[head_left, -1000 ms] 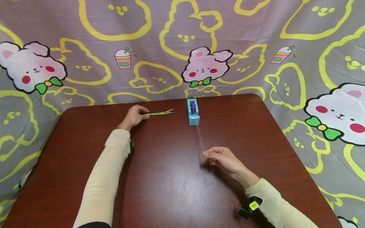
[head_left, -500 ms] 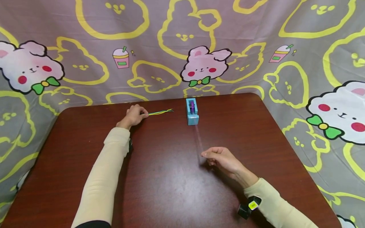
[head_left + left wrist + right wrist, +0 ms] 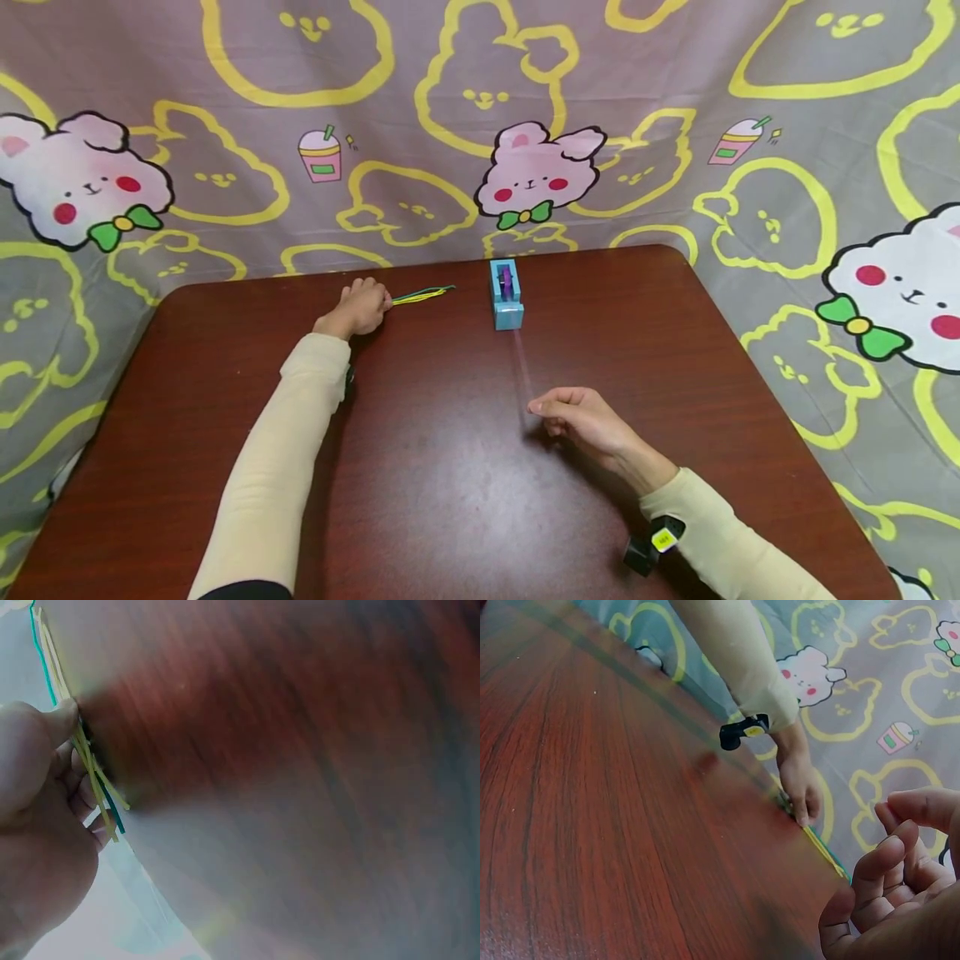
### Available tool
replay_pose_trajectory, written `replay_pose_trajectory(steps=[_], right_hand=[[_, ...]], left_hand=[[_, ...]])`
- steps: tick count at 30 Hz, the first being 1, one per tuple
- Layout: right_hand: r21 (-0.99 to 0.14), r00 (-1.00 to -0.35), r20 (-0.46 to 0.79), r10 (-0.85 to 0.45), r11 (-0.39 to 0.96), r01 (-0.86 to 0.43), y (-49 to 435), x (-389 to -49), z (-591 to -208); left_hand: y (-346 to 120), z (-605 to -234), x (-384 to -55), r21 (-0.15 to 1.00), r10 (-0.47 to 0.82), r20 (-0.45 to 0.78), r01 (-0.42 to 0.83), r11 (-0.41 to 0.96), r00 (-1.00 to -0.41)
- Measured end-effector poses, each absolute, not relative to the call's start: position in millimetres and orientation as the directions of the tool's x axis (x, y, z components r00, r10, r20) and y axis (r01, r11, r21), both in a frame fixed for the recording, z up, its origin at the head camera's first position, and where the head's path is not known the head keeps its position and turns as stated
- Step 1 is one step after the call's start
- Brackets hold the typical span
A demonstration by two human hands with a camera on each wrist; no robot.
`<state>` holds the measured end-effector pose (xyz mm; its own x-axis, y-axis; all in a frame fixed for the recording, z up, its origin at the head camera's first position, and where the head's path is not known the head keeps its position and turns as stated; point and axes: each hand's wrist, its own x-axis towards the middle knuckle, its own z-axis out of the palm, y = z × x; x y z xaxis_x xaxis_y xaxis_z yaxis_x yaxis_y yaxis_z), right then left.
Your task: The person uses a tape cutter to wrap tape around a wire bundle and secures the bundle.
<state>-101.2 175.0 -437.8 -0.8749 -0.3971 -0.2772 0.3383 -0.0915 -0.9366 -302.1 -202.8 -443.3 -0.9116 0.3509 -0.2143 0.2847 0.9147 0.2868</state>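
Note:
My left hand point(image 3: 360, 307) rests low over the far left of the table, pinching a small bundle of thin yellow and green strands point(image 3: 423, 295). In the left wrist view, thumb and fingers close round the strands point(image 3: 101, 784), whose ends stick out on both sides. To their right stands a light-blue tape dispenser point(image 3: 509, 317) with a purple core. From its front a clear strip of tape point(image 3: 522, 362) runs toward me. My right hand point(image 3: 588, 421) pinches the strip's loose end between thumb and index finger; in the right wrist view the tape is hard to make out.
The dark red-brown wooden table point(image 3: 450, 483) has rounded far corners. A patterned cloth point(image 3: 420, 125) hangs behind it and along the sides. Small black cameras point(image 3: 651, 546) are worn on the wrists.
My left hand has drawn its fingers together on the strands and rolled over, so its back now faces up. My right hand and the stretched tape stay nearly still.

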Motion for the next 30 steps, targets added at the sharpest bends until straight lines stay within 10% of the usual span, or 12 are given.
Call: replay_pose_trajectory(steps=[30], right_hand=[[-0.941,-0.875,-0.283,-0.392,-0.063,0.332,176,-102,-435]], left_hand=[[-207,-436,-296,0.247,0.367,-0.161,0.322,0.914,-0.916]])
